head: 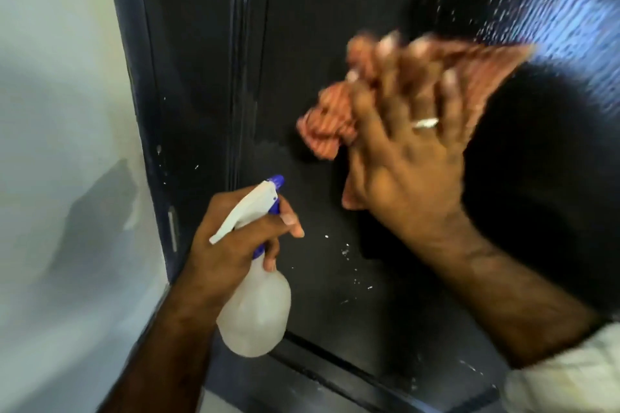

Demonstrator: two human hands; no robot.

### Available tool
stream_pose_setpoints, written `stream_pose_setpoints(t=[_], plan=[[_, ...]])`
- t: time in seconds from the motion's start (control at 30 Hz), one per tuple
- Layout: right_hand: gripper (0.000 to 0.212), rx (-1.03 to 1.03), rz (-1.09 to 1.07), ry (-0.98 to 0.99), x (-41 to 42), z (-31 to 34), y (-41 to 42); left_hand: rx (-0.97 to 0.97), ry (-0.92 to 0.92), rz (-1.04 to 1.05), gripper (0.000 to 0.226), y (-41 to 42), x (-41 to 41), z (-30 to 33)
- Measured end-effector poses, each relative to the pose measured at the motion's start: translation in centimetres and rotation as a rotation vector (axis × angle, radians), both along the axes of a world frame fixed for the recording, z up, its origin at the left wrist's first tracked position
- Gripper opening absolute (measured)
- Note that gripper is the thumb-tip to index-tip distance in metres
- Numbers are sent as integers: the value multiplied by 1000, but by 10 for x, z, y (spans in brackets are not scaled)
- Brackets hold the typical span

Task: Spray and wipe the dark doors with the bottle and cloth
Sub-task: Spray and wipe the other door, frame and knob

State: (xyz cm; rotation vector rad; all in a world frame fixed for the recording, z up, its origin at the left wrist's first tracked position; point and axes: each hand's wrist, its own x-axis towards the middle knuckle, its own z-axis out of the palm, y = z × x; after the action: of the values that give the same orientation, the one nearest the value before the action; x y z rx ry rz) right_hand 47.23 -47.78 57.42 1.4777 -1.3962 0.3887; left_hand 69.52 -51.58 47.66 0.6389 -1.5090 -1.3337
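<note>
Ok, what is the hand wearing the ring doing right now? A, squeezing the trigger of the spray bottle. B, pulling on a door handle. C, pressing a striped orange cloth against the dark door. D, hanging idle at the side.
C: the right hand, ring visible, spreads its fingers over the striped orange cloth against the dark door; the left hand grips the translucent spray bottle.

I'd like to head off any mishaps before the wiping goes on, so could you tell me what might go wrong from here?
1. The right hand presses the cloth with spread fingers; loose folds hang free, so it might slip from under the palm.
2. Droplets at the upper right of the door could dry into streaks if missed.
3. The left hand grips the spray bottle near the door; it might knock the panel.
</note>
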Motion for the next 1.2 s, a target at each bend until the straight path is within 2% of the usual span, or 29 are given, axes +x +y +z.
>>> stream_pose_setpoints(t=[0.1,0.17,0.23,0.3,0.4,0.47,0.5,0.57,0.63,0.73,0.77,0.83,0.97,1.07,1.13,1.2], plan=[[73,356,25,161,-10,-81,22,31,13,20,31,4,1,-1],[83,421,-19,201,-27,-99,48,20,6,2,26,5,4,-2],[88,384,10,184,-36,-74,56,14,-6,4,23,5,12,-4],[77,263,-18,136,-37,-17,51,38,-29,16,28,3,20,-8],[70,84,-7,-99,-19,71,17,62,-44,67,30,2,28,-11],[66,-38,-36,-47,11,75,-12,74,-19,109,27,7,28,-10],[66,-19,-23,30,26,63,-24,67,-12,128,25,9,27,-9],[73,174,50,186,38,12,-37,47,-15,151,13,8,24,-9],[85,486,34,283,31,-53,-24,61,-36,171,11,4,25,-11],[93,760,-30,294,2,-107,21,55,-56,168,10,2,32,-16],[99,768,-36,272,-2,-105,31,67,-62,168,8,3,38,-19],[103,619,10,250,-12,-75,35,106,-64,157,12,5,44,-20],[70,275,-4,148,8,25,0,165,-78,205,24,0,56,-33],[65,109,7,96,52,41,-47,199,-51,247,18,-5,52,-39],[70,224,60,187,77,7,-72,237,-59,310,17,-6,47,-40],[81,446,60,388,82,-50,-77,274,-81,356,19,-8,46,-46]])
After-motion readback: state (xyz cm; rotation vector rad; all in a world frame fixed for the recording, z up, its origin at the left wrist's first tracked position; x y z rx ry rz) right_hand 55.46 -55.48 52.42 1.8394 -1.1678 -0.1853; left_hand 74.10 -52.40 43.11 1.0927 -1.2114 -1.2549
